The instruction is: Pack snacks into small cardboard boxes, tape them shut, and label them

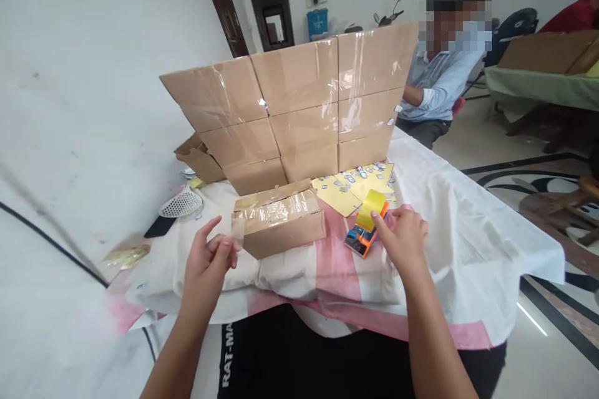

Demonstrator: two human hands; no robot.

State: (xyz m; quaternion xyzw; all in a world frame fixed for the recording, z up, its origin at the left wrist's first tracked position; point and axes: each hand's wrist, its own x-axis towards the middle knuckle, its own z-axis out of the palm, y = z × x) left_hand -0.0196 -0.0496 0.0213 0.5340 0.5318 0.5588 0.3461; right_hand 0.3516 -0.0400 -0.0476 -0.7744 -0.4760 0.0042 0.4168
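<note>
My left hand [213,255] is closed, thumb pressed to the fingers, beside the left end of a small taped cardboard box [285,230]. A clear strip [238,234] that looks like tape shows at its fingertips, by the box's corner. My right hand [405,234] grips the upper edge of an orange, blue and black item [362,240] with a curved yellow piece [373,207] on top; its exact kind is unclear. Behind them stands a large cardboard panel [304,106], creased into a grid and covered with shiny clear tape.
Yellow sheets with small stickers [360,184] lie before the panel. A white perforated scoop [181,202], a black flat object [160,226] and an open carton [201,159] are at left. Another person [435,87] sits beyond the pink and white tablecloth [468,230].
</note>
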